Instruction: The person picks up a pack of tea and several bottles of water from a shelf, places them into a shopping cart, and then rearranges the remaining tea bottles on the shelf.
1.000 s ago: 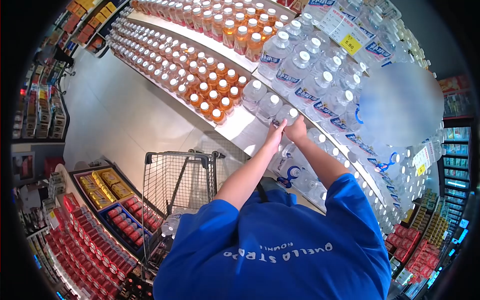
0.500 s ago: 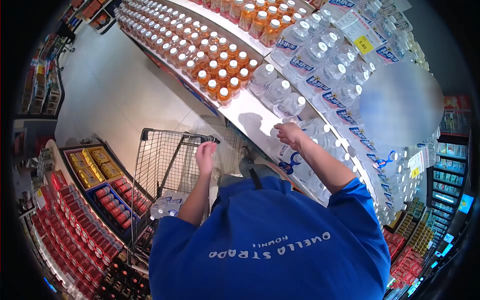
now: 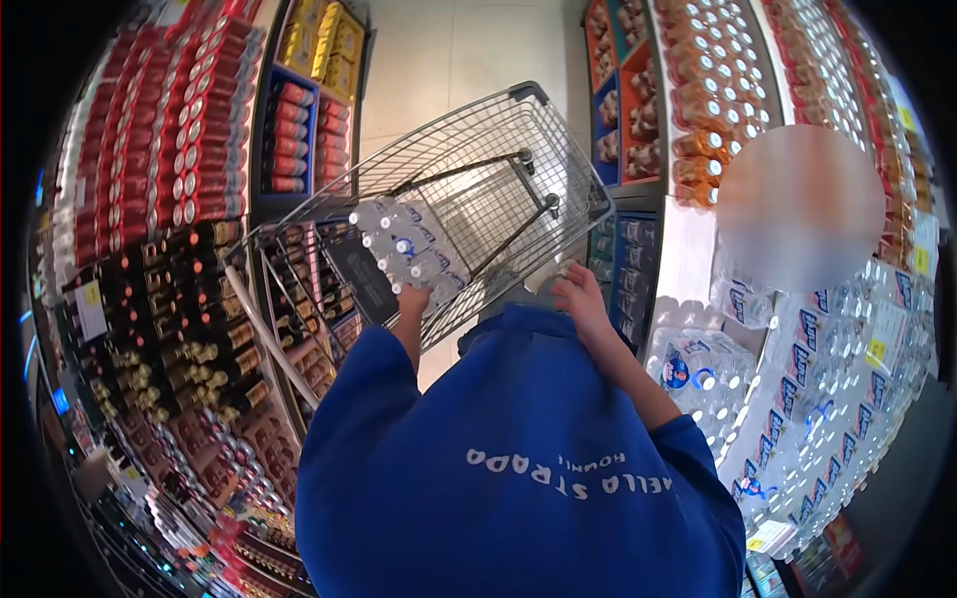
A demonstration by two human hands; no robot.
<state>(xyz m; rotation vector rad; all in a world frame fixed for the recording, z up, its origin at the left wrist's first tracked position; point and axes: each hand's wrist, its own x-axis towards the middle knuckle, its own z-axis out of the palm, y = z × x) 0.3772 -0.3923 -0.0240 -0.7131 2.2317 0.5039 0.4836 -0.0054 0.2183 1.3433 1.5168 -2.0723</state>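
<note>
A wire shopping cart [image 3: 533, 115] stands turned sideways in front of me. In it lies a shrink-wrapped pack of clear water bottles [image 3: 394, 234] with white caps and a blue carry loop. My left hand [image 3: 414, 299] is at the near side of the cart and overlaps the pack's near edge; its fingertips are hidden. Just outside the cart's near side, my right hand [image 3: 581, 292] is raised with loosely bent fingers apart and nothing in them.
Red can packs [image 3: 214, 110] and dark bottles [image 3: 189, 319] line the left. Orange drinks [image 3: 703, 149] and large water packs [image 3: 713, 369] fill the right shelves. Display bins with red cans [image 3: 289, 135] border the aisle floor [image 3: 439, 45]. A grey blur covers part of the right shelf.
My view and body have turned left, so the cart is now centred and the water shelves are at right. My right hand has left the shelf front; my left hand has come to the cart.
</note>
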